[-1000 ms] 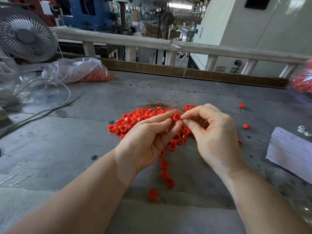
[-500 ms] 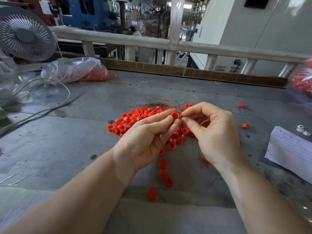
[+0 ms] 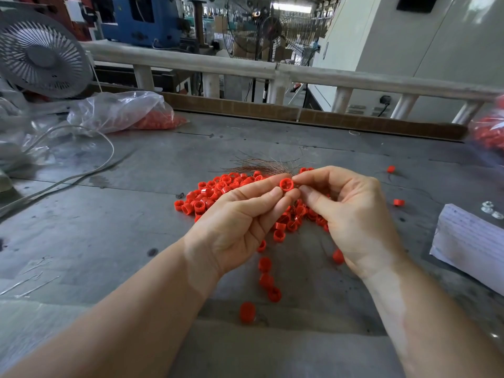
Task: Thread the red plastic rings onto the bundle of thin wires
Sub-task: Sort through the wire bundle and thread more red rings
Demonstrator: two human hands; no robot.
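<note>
Fingers of your left hand (image 3: 240,222) pinch one red ring (image 3: 286,184) just above the ring pile (image 3: 218,192); your right hand (image 3: 351,214) pinches the thin wires (image 3: 259,166), which fan out behind the pile on the table (image 3: 109,227).

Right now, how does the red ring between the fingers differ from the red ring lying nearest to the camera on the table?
The held ring is pinched by the left hand, raised, its open end with a cross inside facing the camera. The nearest ring lies alone on the table, untouched, showing mostly its plain side. Both are red plastic and look alike in size.
</note>
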